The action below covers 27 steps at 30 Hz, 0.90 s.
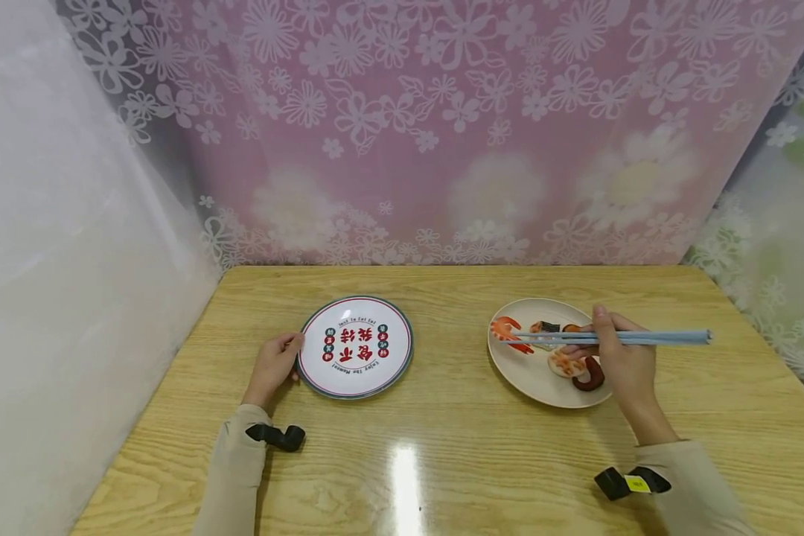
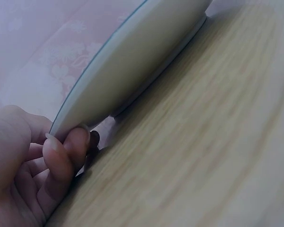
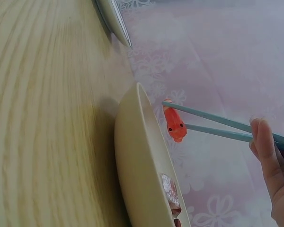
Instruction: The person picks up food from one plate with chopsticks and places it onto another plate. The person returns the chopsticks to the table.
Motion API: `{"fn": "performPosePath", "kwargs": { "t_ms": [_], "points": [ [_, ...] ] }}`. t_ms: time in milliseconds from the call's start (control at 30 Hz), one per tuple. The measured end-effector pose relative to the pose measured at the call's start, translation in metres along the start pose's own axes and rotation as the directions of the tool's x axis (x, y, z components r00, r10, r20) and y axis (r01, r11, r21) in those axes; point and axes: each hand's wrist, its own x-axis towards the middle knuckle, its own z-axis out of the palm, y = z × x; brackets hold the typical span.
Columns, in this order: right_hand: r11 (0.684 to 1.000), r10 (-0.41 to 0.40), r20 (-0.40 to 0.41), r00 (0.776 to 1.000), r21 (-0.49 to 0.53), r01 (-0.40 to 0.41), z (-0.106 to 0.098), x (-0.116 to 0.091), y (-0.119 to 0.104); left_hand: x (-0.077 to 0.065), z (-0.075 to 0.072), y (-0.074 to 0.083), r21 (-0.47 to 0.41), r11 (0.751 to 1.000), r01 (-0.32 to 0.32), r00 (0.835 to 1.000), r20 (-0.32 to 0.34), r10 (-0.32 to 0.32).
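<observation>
My left hand (image 1: pixel 273 366) pinches the left rim of a white plate (image 1: pixel 382 378) with a green edge and red and green lettering. In the left wrist view the plate's near side (image 2: pixel 128 61) shows, the fingertips at its rim and its foot against the table. My right hand (image 1: pixel 630 365) grips pale blue chopsticks (image 1: pixel 677 337), their tips on either side of an orange-red toy shrimp (image 3: pixel 176 125). The right wrist view shows the shrimp above the rim of a beige plate (image 1: pixel 525 381). On that plate lie a pale round piece (image 1: pixel 563 363) and a dark brown curved piece (image 1: pixel 592 374).
More small food pieces (image 1: pixel 545 329) lie on the beige plate, partly behind the chopsticks and hand. Both plates stand on a wood-grain table (image 1: pixel 442 432), with a stretch of tabletop between them. A pink flowered curtain (image 1: pixel 402 186) hangs behind the table's far edge.
</observation>
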Motion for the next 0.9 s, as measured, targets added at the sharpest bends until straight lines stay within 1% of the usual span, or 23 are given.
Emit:
{"fn": "performPosePath", "kwargs": {
  "t_ms": [100,167,233,333,467,567,633,800,900],
  "points": [
    [0.999,0.008,-0.007,1.000,-0.034,-0.008,0.003,0.001,-0.001,-0.001,0.001,0.000,-0.008,1.000,-0.024,1.000,-0.003,0.024],
    [0.999,0.022,-0.017,1.000,-0.046,-0.023,0.005,0.001,-0.001,0.000,0.001,0.000,-0.011,1.000,-0.014,1.000,-0.004,0.014],
    [0.998,0.026,-0.021,0.999,-0.051,-0.027,0.007,0.001,-0.001,0.001,0.001,0.000,-0.001,1.000,0.010,1.000,0.001,-0.010],
    [1.000,0.001,-0.008,1.000,-0.027,-0.001,0.010,0.002,-0.001,0.002,0.000,-0.001,0.012,0.999,0.039,0.999,0.007,-0.039],
    [0.997,-0.040,0.019,0.999,0.070,0.038,0.016,0.003,-0.002,0.002,-0.002,-0.003,0.024,0.998,0.050,0.999,0.009,-0.051],
    [0.992,-0.048,0.037,0.998,0.120,0.043,0.020,0.003,-0.002,0.001,-0.003,-0.004,0.019,0.998,0.059,0.998,0.006,-0.059],
    [0.993,-0.047,0.047,0.998,0.108,0.042,0.021,0.004,-0.002,0.000,-0.003,-0.004,0.017,0.998,0.056,0.998,0.010,-0.056],
    [0.997,-0.033,0.062,0.998,0.069,0.029,0.024,0.005,-0.003,0.002,0.000,-0.004,0.013,0.999,0.038,0.999,-0.009,-0.038],
    [0.995,-0.032,0.068,0.997,0.095,0.026,0.027,0.005,-0.004,0.002,0.002,-0.003,0.020,0.999,0.038,0.999,-0.019,-0.038]
  ]
}}
